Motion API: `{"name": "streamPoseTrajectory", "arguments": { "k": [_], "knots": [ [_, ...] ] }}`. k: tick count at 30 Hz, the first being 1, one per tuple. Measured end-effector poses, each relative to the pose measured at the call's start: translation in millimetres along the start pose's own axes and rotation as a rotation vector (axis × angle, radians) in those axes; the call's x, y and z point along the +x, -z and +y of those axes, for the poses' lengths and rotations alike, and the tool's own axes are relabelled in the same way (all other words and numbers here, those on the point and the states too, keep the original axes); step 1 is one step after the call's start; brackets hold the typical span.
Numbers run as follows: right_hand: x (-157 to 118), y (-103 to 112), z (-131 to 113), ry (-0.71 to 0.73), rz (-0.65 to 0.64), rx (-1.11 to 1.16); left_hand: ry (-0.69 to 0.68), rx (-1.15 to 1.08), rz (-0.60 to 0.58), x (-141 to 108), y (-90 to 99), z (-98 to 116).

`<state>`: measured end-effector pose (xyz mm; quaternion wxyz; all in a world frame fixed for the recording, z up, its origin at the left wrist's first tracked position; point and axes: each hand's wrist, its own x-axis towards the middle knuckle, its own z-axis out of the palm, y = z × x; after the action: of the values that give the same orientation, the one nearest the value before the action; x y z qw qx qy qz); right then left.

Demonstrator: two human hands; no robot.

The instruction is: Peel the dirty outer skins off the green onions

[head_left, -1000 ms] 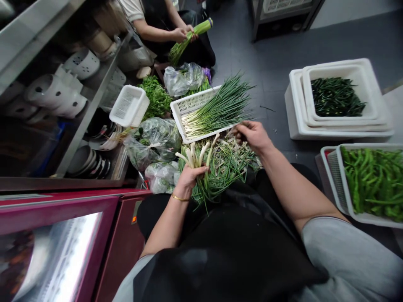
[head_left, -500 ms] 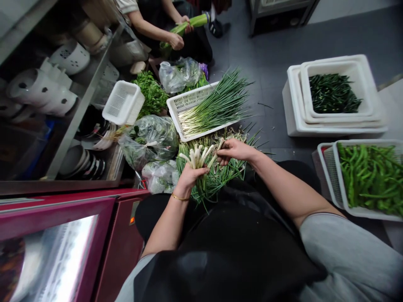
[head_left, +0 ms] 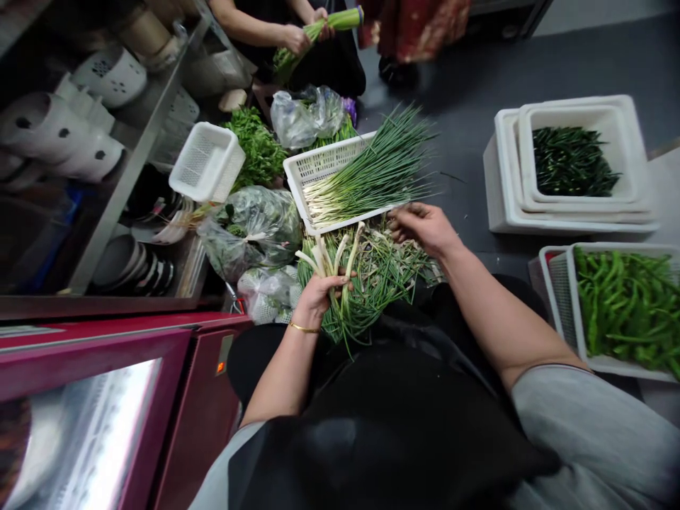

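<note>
Spring onions (head_left: pixel 351 258) stand white ends up in our left hand (head_left: pixel 317 294), its fingers wrapped round their stems. Our right hand (head_left: pixel 422 228), farther out and to the right, has its fingers bent narrow; we cannot tell whether they pinch anything. Below our hands spreads a loose heap of greens (head_left: pixel 375 290). Just past them, a white basket (head_left: pixel 326 168) bears long green stalks (head_left: pixel 380 166), tops over its rim. Bagged vegetables (head_left: pixel 255 223) lie left of our left hand.
</note>
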<state>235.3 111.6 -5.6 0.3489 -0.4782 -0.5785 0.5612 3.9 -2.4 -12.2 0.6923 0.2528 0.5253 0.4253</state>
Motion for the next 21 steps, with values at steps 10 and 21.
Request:
{"name": "streamPoseTrajectory", "arguments": {
  "k": [10, 21],
  "knots": [
    [-15.9, -88.0, 12.1, 0.215, -0.097, -0.137, 0.049, -0.1, -0.037, 7.0, 3.0, -8.0],
    [27.5, -30.0, -4.6, 0.03, 0.343, 0.004, 0.074, -0.198, 0.008, -3.2, 14.7, -5.9]
  ]
}}
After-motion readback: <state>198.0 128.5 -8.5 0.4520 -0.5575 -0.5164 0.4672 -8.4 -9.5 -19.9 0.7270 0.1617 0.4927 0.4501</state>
